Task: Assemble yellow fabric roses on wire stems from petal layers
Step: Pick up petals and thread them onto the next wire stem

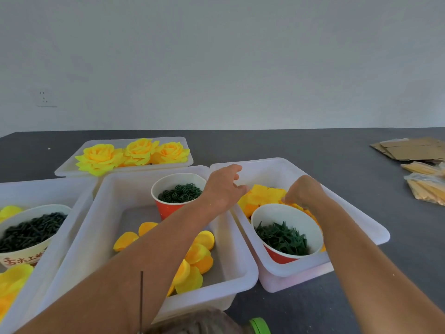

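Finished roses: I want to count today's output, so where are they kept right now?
In the head view the finished roses lie in the shallow white tray at the far left of the table, behind the bin holding the red cup of green rings.

- Finished yellow roses (134,154): three, side by side in far tray, fully open.
- Petal layers (263,195): yellow-orange stack in right tray, behind a cup.
- Loose petals (197,256): scattered in middle tray.
- Thin dark wire stem (141,300): upright at bottom edge.
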